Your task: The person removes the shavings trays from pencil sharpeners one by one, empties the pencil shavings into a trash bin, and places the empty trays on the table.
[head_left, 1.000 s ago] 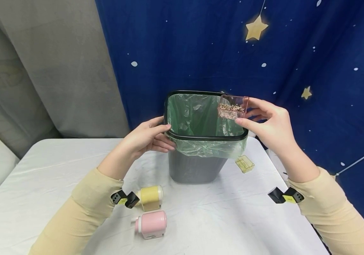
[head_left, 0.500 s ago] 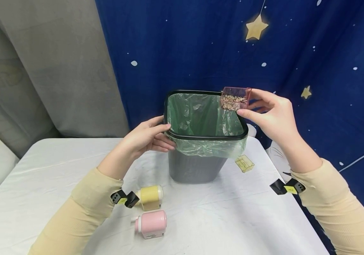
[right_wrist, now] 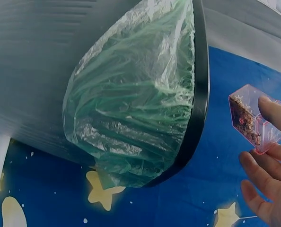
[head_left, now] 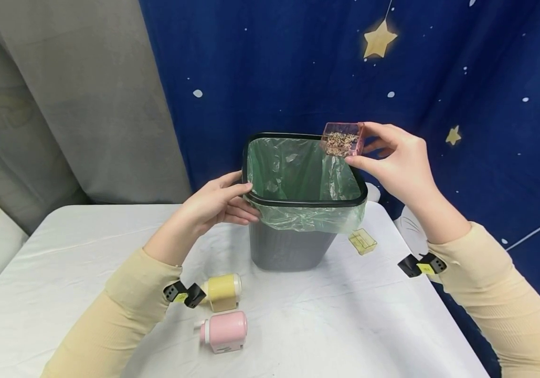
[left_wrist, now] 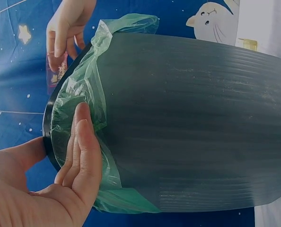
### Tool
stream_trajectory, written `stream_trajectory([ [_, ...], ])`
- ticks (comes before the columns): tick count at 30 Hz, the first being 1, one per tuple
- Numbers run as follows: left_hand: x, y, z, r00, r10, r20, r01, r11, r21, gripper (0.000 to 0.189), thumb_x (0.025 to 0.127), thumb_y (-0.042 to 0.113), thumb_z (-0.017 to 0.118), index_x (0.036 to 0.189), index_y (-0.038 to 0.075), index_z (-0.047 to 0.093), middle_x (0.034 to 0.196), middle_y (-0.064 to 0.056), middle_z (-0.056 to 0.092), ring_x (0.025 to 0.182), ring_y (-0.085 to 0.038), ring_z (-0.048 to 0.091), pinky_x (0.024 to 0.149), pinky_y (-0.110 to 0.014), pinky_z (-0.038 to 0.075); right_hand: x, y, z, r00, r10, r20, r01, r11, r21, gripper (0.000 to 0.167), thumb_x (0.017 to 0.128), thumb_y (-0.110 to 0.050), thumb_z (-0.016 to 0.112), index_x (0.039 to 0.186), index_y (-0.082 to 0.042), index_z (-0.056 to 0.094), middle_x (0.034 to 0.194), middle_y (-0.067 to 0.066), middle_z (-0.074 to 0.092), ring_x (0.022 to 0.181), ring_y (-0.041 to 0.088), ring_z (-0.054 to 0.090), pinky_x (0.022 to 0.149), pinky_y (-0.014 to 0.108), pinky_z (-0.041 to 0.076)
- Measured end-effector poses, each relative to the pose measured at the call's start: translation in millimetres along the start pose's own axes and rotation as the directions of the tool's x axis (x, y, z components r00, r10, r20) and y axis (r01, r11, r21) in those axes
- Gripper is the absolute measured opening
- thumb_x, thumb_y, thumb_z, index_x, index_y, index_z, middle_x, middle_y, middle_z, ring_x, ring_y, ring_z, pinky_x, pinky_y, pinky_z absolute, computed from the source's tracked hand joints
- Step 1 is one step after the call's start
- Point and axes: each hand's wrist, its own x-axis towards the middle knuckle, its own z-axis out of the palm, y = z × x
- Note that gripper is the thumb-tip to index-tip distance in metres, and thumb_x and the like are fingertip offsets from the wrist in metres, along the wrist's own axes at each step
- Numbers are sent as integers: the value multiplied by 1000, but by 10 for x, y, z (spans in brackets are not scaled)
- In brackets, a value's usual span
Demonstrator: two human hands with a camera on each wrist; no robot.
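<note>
A grey trash can [head_left: 293, 249] with a black rim stands on the table, lined with a green plastic bag [head_left: 307, 215] folded over its rim. My left hand [head_left: 220, 205] grips the rim at the left, thumb over it and fingers against the bag outside, as the left wrist view [left_wrist: 79, 156] shows. Above the rim's right side, my right hand [head_left: 402, 165] pinches a small clear pink box [head_left: 340, 140] between thumb and fingers. Small brownish bits lie inside the box [right_wrist: 244, 118]. In the right wrist view it is clear of the rim.
A clear yellow box [head_left: 362, 241] rests on the table [head_left: 345, 325] right of the can. Nearer, a yellow bottle [head_left: 223, 292] and a pink bottle [head_left: 226, 332] lie on their sides. A blue star-patterned curtain [head_left: 274, 68] hangs behind.
My right hand has lifted the pink box higher over the rim, then shifted slightly left, and the box has tilted. My left hand stays at the rim.
</note>
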Motion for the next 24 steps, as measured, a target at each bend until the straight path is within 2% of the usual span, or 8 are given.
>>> stream_trajectory([
  [6,-3,1,-9,1000,0,1,0,1000,4,71,101,21,50,155,15,4,89,-22,69,77,-27,70,72,-37,57,51,-10,-5,1000,-10,6,10,998,-54,57,74,-19,85,127,-12,64,114,4,65,90,21,67,71,12,44],
  [17,-4,-10,-10,1000,-4,0,4,1000,-1,70,101,21,49,155,16,4,88,-21,69,76,-26,70,72,-37,57,92,17,4,998,-64,-1,64,992,-110,57,74,-20,85,127,-14,64,115,1,65,91,21,66,69,12,42],
  [20,3,-12,-7,1000,-1,1,1,1000,-8,70,101,20,50,155,16,5,88,-21,69,76,-26,70,71,-37,57,101,22,12,996,-89,-6,87,986,-140,58,73,-21,85,127,-16,64,117,1,65,91,21,66,68,18,43],
  [24,10,-13,-8,1000,0,3,0,1000,-10,70,101,20,50,155,16,5,88,-21,69,76,-27,70,71,-37,57,116,29,27,993,-119,-6,116,978,-172,59,73,-21,86,128,-14,64,120,2,64,91,22,66,70,32,46],
])
